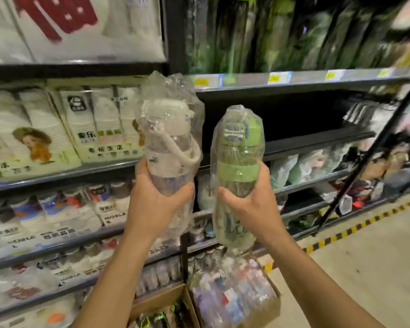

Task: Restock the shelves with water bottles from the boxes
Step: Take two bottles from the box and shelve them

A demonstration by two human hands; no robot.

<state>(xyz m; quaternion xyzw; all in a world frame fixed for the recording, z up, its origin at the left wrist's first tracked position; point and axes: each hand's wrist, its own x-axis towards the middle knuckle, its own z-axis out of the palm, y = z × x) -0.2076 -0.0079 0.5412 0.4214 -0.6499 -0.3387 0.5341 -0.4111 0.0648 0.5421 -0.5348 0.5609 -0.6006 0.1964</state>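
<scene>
My left hand (152, 204) grips a clear water bottle with a white lid and strap (168, 138), wrapped in a plastic bag and held upright. My right hand (253, 204) grips a second bagged bottle with a green lid and green band (237, 157), also upright. Both bottles are raised in front of a dark shelf bay (294, 114) under a rail with yellow price tags. Below my arms an open cardboard box (270, 311) holds several more bagged bottles.
Packs of paper cups (57, 129) fill the left shelves. Dark wrapped goods stand on the top right shelf (294, 31). A second open box (161, 304) sits by the first one. A yellow-black floor stripe (355, 229) runs along the shelf base; beige floor lies to the right.
</scene>
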